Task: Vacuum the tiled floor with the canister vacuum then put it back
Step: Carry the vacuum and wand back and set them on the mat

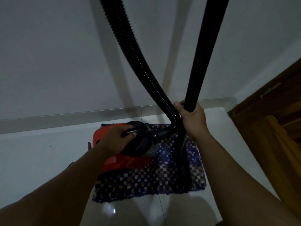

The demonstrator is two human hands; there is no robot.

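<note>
Left hand gripping vacuum, no legible branding

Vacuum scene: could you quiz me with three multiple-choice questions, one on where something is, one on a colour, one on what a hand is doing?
1. Where does the vacuum sit?
A. On the checkered mat
B. On a shelf
C. Inside the doorway

2. What colour is the vacuum's body?
A. Blue
B. Red
C. Yellow

3. What is the right hand doing?
A. Hanging free
B. Resting flat on the floor
C. Gripping the black tube

Answers:
1. A, since the mat shows under and around the vacuum, beside the wall.
2. B, since the shell beside the left hand is red, while its handle and hose are black.
3. C, since its fingers wrap the tube, which stands upright.
</note>
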